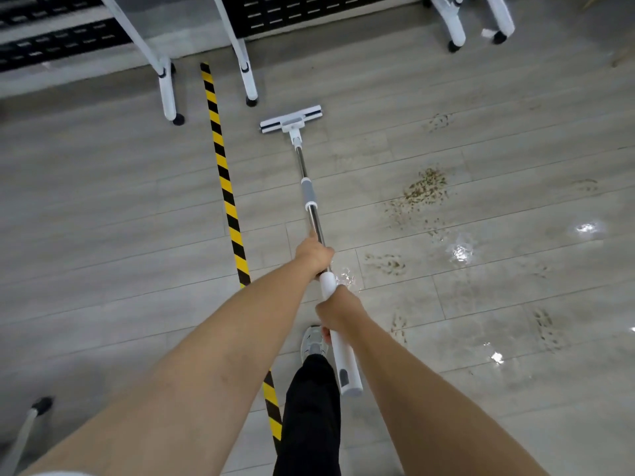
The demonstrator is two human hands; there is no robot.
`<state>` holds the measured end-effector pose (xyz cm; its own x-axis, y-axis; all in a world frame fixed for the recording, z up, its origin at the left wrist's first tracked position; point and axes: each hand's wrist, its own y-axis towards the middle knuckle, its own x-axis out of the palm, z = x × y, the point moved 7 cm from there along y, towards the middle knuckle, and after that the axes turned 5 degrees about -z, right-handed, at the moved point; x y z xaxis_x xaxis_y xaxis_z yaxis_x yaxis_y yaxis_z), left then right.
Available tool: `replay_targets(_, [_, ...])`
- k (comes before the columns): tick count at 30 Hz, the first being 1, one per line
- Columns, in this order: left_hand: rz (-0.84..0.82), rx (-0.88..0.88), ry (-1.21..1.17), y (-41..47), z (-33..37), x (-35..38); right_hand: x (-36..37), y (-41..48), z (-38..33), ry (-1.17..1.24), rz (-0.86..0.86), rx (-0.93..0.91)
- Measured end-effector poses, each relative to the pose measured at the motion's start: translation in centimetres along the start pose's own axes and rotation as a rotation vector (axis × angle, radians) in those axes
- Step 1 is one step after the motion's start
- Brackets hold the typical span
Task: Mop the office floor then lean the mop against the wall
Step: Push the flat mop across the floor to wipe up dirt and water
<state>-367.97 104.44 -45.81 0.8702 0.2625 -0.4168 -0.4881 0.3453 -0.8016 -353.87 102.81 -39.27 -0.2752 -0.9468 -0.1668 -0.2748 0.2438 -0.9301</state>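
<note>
The person's left hand [314, 254] is wrapped round the chrome shaft of a long flat mop with a grey sleeve and a white plastic handle [307, 194], just above where that handle begins. The right hand [335, 312] clasps the white handle lower down, its fingers [325, 333] curled round it, and the handle's end sticks out below the hand. Both hands are closed tight on the mop and sit near each other. The mop slopes away from the person, and its flat white rectangular head [291, 119] lies on the pale grey plank floor [120, 201] well ahead of the hands. Just left of the head and shaft, a yellow-and-black striped tape line [225, 187] runs along the floor, and two white wheeled furniture legs [168, 94] stand just beyond it, near the head. A black perforated panel [309, 12] closes off the far edge. To the right the floor lies open, with scattered brown grit patches [426, 188] and bright wet glints [460, 252]. A grey-white shoe [312, 341] is planted beneath the handle, between the arms
</note>
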Motion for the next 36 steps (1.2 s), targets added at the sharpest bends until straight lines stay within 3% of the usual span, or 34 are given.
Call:
replay_targets(7, [-0.013,-0.014,-0.102,-13.4,-5.7,11.4,-0.4,-11.4,14.6,-0.069,-0.006,-0.070])
replay_targets(13, [-0.059,-0.050,-0.130,-26.6,-10.7,20.0,1.3,-21.8,27.1,-0.053,-0.077,-0.010])
replay_targets(17, [-0.071,-0.069,-0.148,-31.6,-12.5,22.4,2.3,-24.9,31.3,-0.070,-0.106,0.044])
replay_targets(24, [-0.148,-0.065,-0.198,-33.6,-13.2,21.8,3.3,-24.8,30.5,-0.065,-0.063,0.013])
replay_targets(36, [-0.154,-0.037,-0.207,-24.7,-11.1,12.3,5.5,-18.3,19.6,0.001,-0.050,0.099])
